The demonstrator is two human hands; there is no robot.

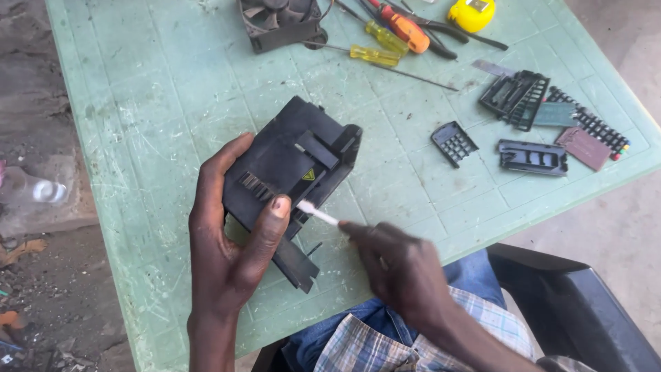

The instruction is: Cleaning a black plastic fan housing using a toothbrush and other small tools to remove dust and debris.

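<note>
**Black plastic housing held over the table's near edge**

The black plastic housing [289, 172] sits in the left hand [231, 241], lifted just above the pale green table [172, 89] close to its near edge. Bare tabletop lies to the left of it and behind it; the nearest clutter is well apart, up and to the right. There lie a small black keypad grille [454, 142], a flat black panel [533, 157], a black slotted frame [515, 96] and a strip of small parts [592, 124]. At the far edge are yellow-handled screwdrivers [375, 47], an orange-handled tool [407, 29], a yellow tape measure [471, 14] and a black fan [282, 22]. A dark chair [571, 303] stands at the lower right, beside the table's near corner.

The left hand comes up from below, palm cupping the housing's left side, fingers behind it and thumb pressed flat on its front face: clamped on it. The right hand [396, 265] reaches in from the lower right, blurred, fingers pinched shut on a thin white stick [318, 213] whose tip touches the housing beside the left thumb.
</note>
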